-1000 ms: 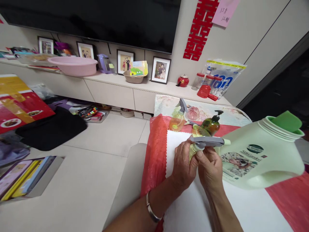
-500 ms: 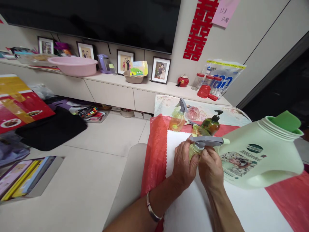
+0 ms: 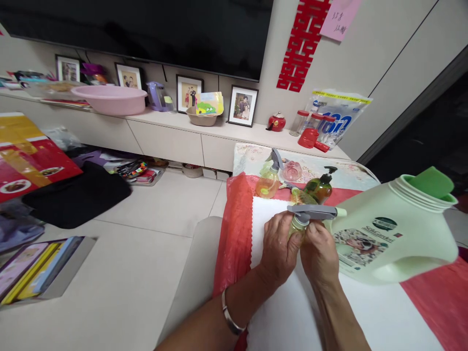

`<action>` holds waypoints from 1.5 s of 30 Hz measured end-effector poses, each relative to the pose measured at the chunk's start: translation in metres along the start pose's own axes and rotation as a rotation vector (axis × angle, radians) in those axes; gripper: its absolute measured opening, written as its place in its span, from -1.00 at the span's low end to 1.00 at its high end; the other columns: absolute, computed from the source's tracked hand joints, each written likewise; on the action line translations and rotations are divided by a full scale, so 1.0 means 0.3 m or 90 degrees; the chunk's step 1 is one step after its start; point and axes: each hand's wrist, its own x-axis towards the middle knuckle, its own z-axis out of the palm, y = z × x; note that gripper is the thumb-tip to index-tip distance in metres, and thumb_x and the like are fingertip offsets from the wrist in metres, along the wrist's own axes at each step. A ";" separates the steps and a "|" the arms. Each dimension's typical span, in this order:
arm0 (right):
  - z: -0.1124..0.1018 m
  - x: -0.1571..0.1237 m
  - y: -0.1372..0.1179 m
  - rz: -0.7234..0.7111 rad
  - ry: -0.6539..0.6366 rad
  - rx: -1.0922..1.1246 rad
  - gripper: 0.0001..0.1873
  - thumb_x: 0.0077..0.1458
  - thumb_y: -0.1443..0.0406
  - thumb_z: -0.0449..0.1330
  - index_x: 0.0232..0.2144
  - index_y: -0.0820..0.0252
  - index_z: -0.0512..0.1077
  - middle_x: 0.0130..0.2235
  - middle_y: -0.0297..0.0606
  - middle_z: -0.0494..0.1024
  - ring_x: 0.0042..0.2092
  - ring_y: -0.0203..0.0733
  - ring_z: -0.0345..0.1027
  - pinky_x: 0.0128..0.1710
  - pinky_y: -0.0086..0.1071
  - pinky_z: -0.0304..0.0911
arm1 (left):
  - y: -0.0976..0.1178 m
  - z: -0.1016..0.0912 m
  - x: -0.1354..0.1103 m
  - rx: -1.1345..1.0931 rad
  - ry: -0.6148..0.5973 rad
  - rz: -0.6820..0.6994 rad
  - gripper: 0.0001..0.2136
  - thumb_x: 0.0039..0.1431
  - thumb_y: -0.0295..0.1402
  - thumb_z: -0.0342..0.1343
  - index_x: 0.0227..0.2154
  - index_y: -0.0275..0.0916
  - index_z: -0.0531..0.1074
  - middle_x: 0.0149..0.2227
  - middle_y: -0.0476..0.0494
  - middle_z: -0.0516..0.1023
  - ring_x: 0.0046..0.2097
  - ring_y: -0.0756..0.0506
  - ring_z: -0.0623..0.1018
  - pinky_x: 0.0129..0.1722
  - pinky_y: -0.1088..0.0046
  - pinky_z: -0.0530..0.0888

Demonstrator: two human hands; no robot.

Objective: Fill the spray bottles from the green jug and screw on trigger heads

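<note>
Just above the white mat, my left hand [image 3: 278, 246] is wrapped around the body of a small spray bottle [image 3: 300, 223] with a grey trigger head and a pale nozzle pointing right. Closed against the bottle's right side, my right hand [image 3: 320, 251] sits under the trigger head; its fingertips are partly hidden. Most of the bottle's body is covered by my hands. Close to my right hand stands a large pale green jug [image 3: 397, 229] with a green scoop or cup [image 3: 433, 181] in its mouth.
Beyond my hands stand another spray bottle [image 3: 268, 183] with orange liquid, a dark pump bottle [image 3: 321, 185] and a pink glass-like piece [image 3: 292, 170]. The white mat [image 3: 278, 312] lies over a red plastic sheet [image 3: 234, 239]. A low cabinet [image 3: 164, 141] runs behind.
The fingers of my right hand have shifted slightly beside the spray bottle's neck. My left hand keeps its hold, and the other things stay in place.
</note>
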 end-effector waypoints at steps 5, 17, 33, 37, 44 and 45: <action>-0.001 0.006 0.006 -0.014 0.011 -0.002 -0.59 -0.07 0.12 0.49 -0.23 0.21 0.53 -0.08 -0.15 0.50 -0.05 -0.09 0.40 0.00 -0.28 0.33 | 0.002 0.001 0.000 0.011 0.006 -0.008 -0.60 0.45 -0.19 -0.27 0.15 -0.29 0.25 -0.02 -0.32 0.52 0.00 -0.22 0.51 -0.03 0.11 0.50; -0.010 -0.002 -0.001 -0.001 -0.024 0.004 -0.65 -0.04 0.15 0.48 -0.23 0.18 0.55 -0.14 -0.21 0.50 -0.05 -0.12 0.41 0.00 -0.33 0.34 | 0.003 0.002 -0.012 -0.065 0.024 -0.032 -0.48 0.42 -0.20 -0.13 0.35 -0.28 0.01 0.13 -0.41 0.47 0.15 -0.25 0.49 0.11 0.07 0.44; -0.013 -0.006 -0.003 0.034 -0.021 -0.068 -0.55 -0.03 0.03 0.48 -0.22 0.21 0.56 -0.20 -0.19 0.52 -0.21 -0.19 0.43 -0.18 -0.44 0.39 | -0.002 0.016 -0.025 -0.078 0.055 -0.028 -0.30 0.21 -0.39 0.07 0.37 -0.23 -0.07 0.21 -0.36 0.41 0.21 -0.30 0.45 0.20 0.04 0.38; -0.013 -0.012 0.001 0.018 -0.002 -0.082 -0.53 -0.05 0.04 0.49 -0.21 0.22 0.55 -0.16 -0.18 0.52 -0.10 -0.11 0.44 -0.09 -0.40 0.40 | 0.000 0.020 -0.021 -0.072 0.059 -0.041 -0.29 0.17 -0.43 0.07 0.36 -0.25 -0.06 0.17 -0.37 0.44 0.19 -0.29 0.47 0.18 0.06 0.40; -0.013 -0.005 -0.008 0.010 -0.021 -0.098 -0.54 -0.01 0.03 0.47 -0.20 0.24 0.56 -0.12 -0.14 0.52 -0.12 -0.14 0.45 -0.11 -0.42 0.42 | -0.002 0.025 -0.019 -0.105 0.034 -0.083 -0.28 0.18 -0.40 0.08 0.36 -0.27 -0.06 0.17 -0.39 0.44 0.19 -0.30 0.47 0.18 0.03 0.41; -0.010 -0.003 -0.009 0.006 -0.021 -0.098 -0.55 -0.01 0.03 0.47 -0.21 0.24 0.56 -0.12 -0.15 0.52 -0.13 -0.15 0.45 -0.11 -0.43 0.41 | -0.004 0.026 -0.021 -0.104 0.034 -0.083 -0.28 0.17 -0.40 0.09 0.36 -0.28 -0.06 0.18 -0.40 0.43 0.20 -0.31 0.46 0.18 0.03 0.40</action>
